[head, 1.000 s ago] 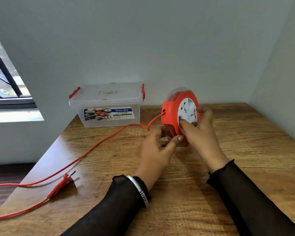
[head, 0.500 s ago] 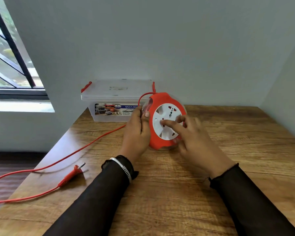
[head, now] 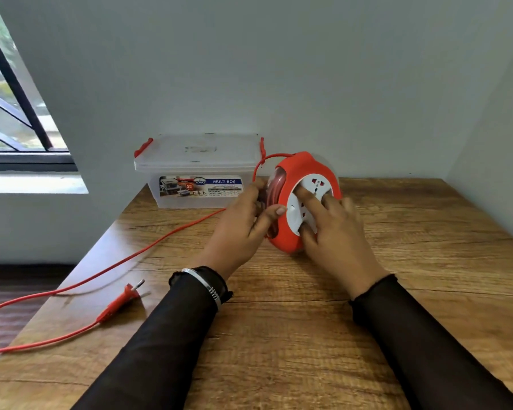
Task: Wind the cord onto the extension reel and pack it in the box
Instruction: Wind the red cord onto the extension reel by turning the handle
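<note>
Reel (head: 290, 232) upright on edge on the bench (head: 308, 335), socket face toward me. My left hand (head: 240, 229) has its grip round the reel's left rim, thumb on the red edge. My right hand (head: 338, 232) lies on the white socket plate (head: 314, 184), fingers spread. Cord (head: 148, 247) trails left off the bench; plug (head: 122, 300) lies flat. Lidded box (head: 196, 170) stands behind, by the wall.

Box (head: 200, 173) and cord (head: 148, 250) crowd the table's (head: 427, 261) left; right side open.
</note>
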Available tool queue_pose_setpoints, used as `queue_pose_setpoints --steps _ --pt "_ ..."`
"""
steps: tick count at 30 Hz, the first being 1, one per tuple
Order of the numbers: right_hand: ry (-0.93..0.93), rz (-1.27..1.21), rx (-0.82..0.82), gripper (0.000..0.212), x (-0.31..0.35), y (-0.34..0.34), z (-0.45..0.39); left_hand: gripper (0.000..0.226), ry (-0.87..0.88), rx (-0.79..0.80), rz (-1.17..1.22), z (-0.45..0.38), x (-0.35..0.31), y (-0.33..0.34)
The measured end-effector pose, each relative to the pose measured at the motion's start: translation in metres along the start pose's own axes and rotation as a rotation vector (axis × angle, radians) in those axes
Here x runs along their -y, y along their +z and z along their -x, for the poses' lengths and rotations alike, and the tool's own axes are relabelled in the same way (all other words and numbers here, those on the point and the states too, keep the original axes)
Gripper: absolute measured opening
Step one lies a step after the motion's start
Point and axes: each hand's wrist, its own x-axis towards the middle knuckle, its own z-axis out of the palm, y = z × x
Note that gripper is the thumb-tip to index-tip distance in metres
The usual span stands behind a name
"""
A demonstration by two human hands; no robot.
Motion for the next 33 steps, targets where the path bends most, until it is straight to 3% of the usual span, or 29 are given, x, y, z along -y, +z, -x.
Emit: queue_pose_setpoints --steps 5,10,17,21,27,30,32,33 --pt "0.020 0.161 -0.063 0.060 -0.005 -0.001 -0.004 0.049 -0.098 -0.022 0.069 -0.002 0.004 0.003" --pt "0.132 0.059 -0.143 0.059 -0.002 -0.003 -0.001 0.047 -0.157 -0.042 0.167 0.002 0.002 0.018" --pt "0.462 -0.451 -0.158 0.065 0.000 -0.002 -0.001 0.047 -0.165 -0.111 0.223 0.006 -0.004 0.041" --pt "0.653 -0.931 -0.151 0.064 0.005 -0.004 -0.002 0.052 -0.208 -0.113 0.275 0.007 -0.005 0.044" --pt "0.889 -1.341 0.043 0.059 0.009 -0.018 -0.007 0.059 -0.220 -0.101 0.257 0.009 -0.006 0.043" --pt "0.948 -1.519 0.147 0.034 0.007 -0.018 -0.008 0.050 -0.201 -0.104 0.243 0.009 -0.008 0.043" --pt "0.951 -1.706 0.147 0.010 0.008 -0.018 -0.006 0.047 -0.180 -0.105 0.239 0.008 -0.009 0.043" --pt "0.946 -1.784 0.141 0.009 0.009 -0.018 -0.005 0.047 -0.174 -0.106 0.231 0.008 -0.010 0.043"
